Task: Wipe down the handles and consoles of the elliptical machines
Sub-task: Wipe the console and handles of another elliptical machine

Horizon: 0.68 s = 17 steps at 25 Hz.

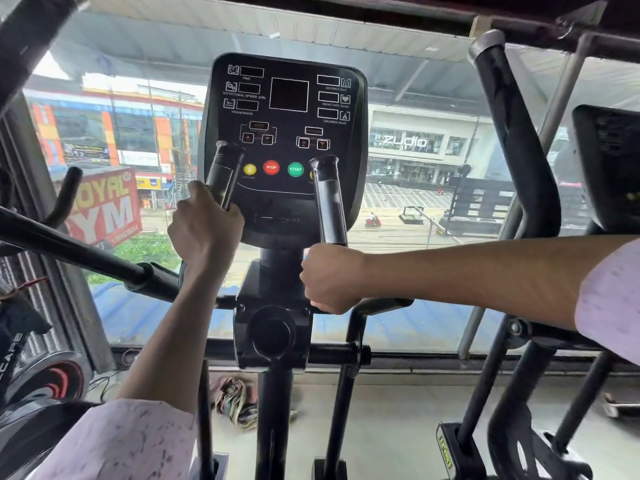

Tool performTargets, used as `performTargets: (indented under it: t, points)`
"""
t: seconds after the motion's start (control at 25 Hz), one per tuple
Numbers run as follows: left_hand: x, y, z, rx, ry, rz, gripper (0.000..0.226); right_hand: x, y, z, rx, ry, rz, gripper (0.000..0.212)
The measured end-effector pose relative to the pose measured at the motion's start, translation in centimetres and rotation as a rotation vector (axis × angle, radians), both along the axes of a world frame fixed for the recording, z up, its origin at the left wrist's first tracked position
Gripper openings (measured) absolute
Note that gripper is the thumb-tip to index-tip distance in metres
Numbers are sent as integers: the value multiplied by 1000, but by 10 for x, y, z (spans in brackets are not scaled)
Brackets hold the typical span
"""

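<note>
A black elliptical console (284, 109) with dark displays and red STOP and green START buttons stands straight ahead. Two short black fixed handles rise in front of it. My left hand (204, 226) grips the lower part of the left fixed handle (223, 171). My right hand (329, 277) grips the base of the right fixed handle (329, 202), where it meets the crossbar. No wiping cloth shows in either hand. A crumpled striped cloth (235, 398) lies on the floor behind the machine's post.
Long swing handles flank me: one at the left (86, 252), one at the right (519, 161). A second machine's console (609, 164) stands at the far right. A large window (433, 188) onto a street is directly behind the console. Another machine (41, 375) sits at lower left.
</note>
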State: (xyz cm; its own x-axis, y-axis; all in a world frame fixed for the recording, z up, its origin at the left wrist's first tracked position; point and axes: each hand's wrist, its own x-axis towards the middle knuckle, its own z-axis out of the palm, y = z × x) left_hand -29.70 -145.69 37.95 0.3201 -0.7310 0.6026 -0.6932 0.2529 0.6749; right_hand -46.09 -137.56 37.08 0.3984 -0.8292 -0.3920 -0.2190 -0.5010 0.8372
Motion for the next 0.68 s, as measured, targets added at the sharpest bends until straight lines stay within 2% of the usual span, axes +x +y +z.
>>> performTargets:
  t: [0.08, 0.16, 0.24, 0.28, 0.36, 0.48, 0.56, 0.68]
  points:
    - [0, 0, 0, 0, -1, -1, 33, 16, -6, -5, -8, 117, -153, 16]
    - [1, 0, 1, 5, -6, -4, 32, 34, -8, -6, 16, 232, -324, 18]
    - [1, -1, 0, 7, -11, -1, 31, 36, -8, -7, 28, 282, -373, 21]
    - [0, -1, 0, 7, -16, 1, 31, 28, -9, -9, 22, 258, -306, 22]
    - [0, -1, -1, 4, -23, 5, 31, 4, -8, -8, -28, 86, -2, 20]
    - [0, 0, 1, 1, -21, 3, 32, -34, -3, -9, -204, -186, 545, 46]
    - [0, 1, 1, 6, -13, 1, 33, -45, 4, -13, -259, -337, 762, 46]
    - [-1, 1, 0, 10, -9, -7, 33, -40, 11, -11, -333, -573, 924, 38]
